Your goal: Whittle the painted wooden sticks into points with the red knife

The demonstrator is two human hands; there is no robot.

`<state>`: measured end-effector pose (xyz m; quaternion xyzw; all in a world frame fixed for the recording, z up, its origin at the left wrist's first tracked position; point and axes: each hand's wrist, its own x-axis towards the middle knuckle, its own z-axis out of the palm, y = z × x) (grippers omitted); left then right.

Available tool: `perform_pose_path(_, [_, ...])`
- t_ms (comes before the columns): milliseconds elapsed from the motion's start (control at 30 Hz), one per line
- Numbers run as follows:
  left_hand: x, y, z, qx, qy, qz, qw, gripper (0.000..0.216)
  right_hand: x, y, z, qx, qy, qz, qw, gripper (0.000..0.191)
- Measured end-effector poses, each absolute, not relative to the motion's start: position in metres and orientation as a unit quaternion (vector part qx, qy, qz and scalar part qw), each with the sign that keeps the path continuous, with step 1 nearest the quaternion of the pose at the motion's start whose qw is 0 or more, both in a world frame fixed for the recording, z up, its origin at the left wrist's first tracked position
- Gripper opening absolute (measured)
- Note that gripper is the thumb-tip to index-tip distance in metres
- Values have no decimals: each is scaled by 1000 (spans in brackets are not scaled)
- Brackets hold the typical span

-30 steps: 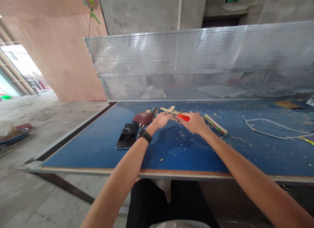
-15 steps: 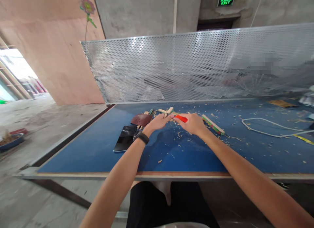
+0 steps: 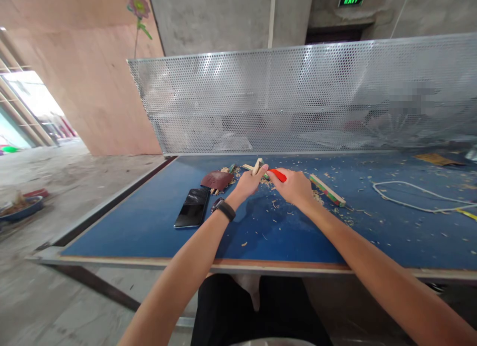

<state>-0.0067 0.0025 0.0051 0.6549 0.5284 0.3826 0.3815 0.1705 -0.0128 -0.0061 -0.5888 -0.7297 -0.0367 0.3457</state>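
Observation:
My left hand (image 3: 247, 184) is closed around a small pale piece of wood (image 3: 258, 167), whose upper end sticks out above the fingers. Right beside it, my right hand (image 3: 297, 188) grips a red-handled knife (image 3: 278, 175); its blade cannot be made out. Both hands are close together over the blue tabletop (image 3: 238, 237), thumbs near each other. Wood shavings (image 3: 275, 204) lie scattered beneath and around them. Behind the left hand rests another pale strip of wood (image 3: 247, 167). A long wooden stick with green and red sides (image 3: 328, 190) lies right of my right hand.
Left of my hands lie a black phone (image 3: 192, 208) and a dark red sheet (image 3: 216, 179) over several thin sticks. A white cable (image 3: 404, 184) loops on the right, near a brown flat piece (image 3: 436, 159). A perforated metal panel (image 3: 261, 103) stands along the back edge.
The wood in my left hand has turned more upright, and the left wrist has shifted slightly right. My right hand still grips the red handle. The camera view has moved a little.

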Motion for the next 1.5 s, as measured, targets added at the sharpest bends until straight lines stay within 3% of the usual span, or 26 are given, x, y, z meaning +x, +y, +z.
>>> perform_pose_path(200, [-15,-1,16,679,511,346,398,42,184,-8,-8,-530,-775,54,339,65])
perform_pose_path(500, [-17,-3,24,689,512,321,401,43,186,-8,-6,-501,-797,69,330,68])
perform_pose_path(967, [-22,-7,20,738,505,306,326,54,179,-11,-10,-569,-761,-17,310,58])
perform_pose_path(1200, [-17,2,10,713,535,346,293,57,176,-9,-10,-566,-748,-9,346,58])
perform_pose_path(1500, [-23,0,17,710,492,311,395,46,187,-9,-6,-501,-792,119,327,68])
